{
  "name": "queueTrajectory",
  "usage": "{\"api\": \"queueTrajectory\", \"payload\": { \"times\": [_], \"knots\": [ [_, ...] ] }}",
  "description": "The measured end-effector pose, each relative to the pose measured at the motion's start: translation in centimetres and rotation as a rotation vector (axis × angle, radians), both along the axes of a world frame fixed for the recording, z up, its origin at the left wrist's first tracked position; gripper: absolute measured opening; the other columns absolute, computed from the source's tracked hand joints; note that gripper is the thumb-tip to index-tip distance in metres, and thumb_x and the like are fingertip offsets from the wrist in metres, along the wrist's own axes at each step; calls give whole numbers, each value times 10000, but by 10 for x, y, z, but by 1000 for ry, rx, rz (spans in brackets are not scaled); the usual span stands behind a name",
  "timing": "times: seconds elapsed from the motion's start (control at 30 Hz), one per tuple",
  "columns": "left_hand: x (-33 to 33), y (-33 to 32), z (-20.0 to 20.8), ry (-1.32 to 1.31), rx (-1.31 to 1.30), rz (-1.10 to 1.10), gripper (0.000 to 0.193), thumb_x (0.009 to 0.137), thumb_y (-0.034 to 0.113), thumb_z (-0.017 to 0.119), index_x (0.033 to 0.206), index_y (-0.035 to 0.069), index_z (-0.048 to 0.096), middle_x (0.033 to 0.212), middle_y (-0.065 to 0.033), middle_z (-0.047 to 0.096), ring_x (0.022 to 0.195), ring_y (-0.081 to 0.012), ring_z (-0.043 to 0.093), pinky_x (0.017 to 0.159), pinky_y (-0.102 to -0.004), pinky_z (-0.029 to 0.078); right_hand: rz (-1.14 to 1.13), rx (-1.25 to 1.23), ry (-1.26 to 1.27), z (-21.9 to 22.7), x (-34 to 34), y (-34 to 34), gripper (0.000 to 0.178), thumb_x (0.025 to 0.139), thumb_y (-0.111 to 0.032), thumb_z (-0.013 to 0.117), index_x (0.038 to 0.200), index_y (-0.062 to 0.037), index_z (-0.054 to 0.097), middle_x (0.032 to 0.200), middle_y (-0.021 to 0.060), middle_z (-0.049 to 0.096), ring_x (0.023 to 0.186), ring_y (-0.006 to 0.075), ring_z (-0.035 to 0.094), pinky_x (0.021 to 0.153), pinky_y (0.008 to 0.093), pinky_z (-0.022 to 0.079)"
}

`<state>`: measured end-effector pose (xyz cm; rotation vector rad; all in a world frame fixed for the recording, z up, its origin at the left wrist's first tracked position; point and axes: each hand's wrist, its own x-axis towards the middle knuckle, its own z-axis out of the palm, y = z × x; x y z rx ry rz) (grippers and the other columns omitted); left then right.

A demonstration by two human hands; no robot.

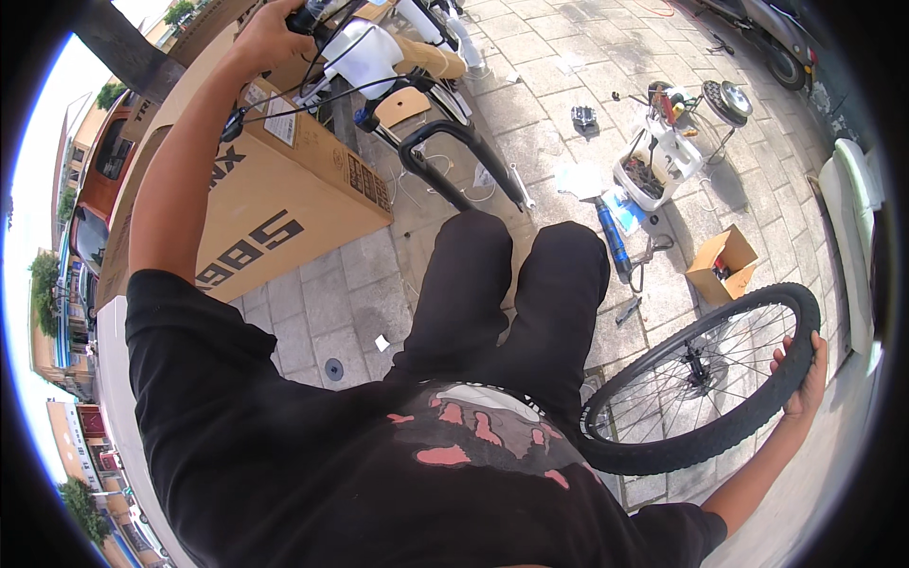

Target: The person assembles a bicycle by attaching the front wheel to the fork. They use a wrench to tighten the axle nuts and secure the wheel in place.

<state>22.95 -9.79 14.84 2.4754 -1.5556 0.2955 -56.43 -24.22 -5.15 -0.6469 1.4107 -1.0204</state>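
Right grip [806,381]: closed on the tyre [757,422] of a bicycle wheel [698,369], at its outer right side, fingers showing on the spoke side.
Wheel: at the person's right, tilted, its hub and spokes in view; its left edge lies beside the person's shirt [454,473], contact hard to tell.
Left grip [265,40]: curled around a black handlebar end [305,19] near the upper edge.
Fork [443,131]: black, ahead of the knees, below white wrapping [367,59]; a wrench [522,187] lies just beside one leg.
Large carton [275,204]: to the left, under the raised left forearm.
Paving [317,308], right of the fork: a black pedal [584,117], a white tub [648,195] of tools, a blue cylinder [613,237] and a small open cardboard box [703,280], the last near the wheel.
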Motion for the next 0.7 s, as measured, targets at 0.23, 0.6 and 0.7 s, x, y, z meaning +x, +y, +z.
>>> {"api": "queueTrajectory", "payload": {
  "times": [0.23,0.6,0.7],
  "knots": [
    [29,71,-4,205,-71,-213,512,807,-23,761,1300,37,635,1019,-55,679,960,-159,625,927,-304,501,14,-39,36,11,23,9,403,942,-493,752,915,-101,661,716,20,660,541,147,663,484,296,598],
    [-73,222,-57,167,8,-221,469,701,-132,676,1145,4,612,1205,-131,650,1137,-347,623,1006,-345,478,180,-75,179,34,35,-4,412,878,-456,811,837,-91,625,673,27,614,514,164,622,466,327,570],
    [-102,263,-75,211,44,-130,466,683,-165,673,1115,2,623,1223,-128,653,1166,-379,630,1003,-360,488,245,-153,163,83,63,-5,388,918,-446,776,816,-97,642,650,17,621,501,137,623,446,284,564]
  ]
}}
